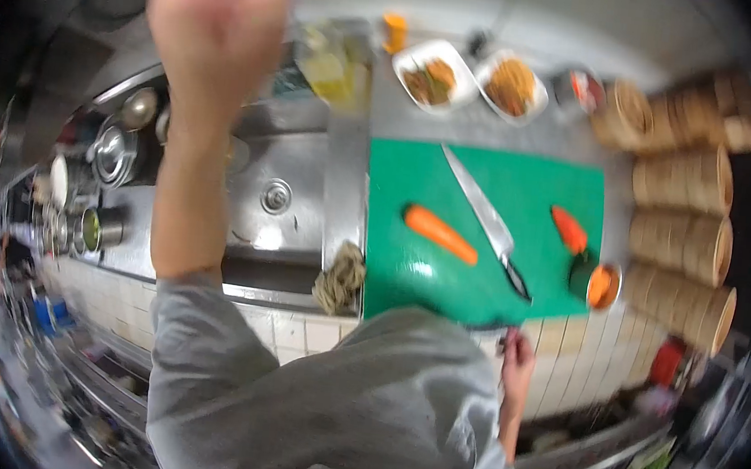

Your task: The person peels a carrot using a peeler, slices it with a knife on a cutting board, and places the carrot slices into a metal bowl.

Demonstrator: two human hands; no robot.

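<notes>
The left hand (224, 3) was raised and blurred; whether it was open or closed could not be told. The right hand (519, 361) was low, near the board (398, 282); its grip could not be determined. The knife (486, 213) lay loose there beside the carrot (441, 235). Judged risks: a knock could swing the blade; the round carrot could roll.

knife (487, 221) lies right of carrot (441, 234) on board (407, 283)
</notes>
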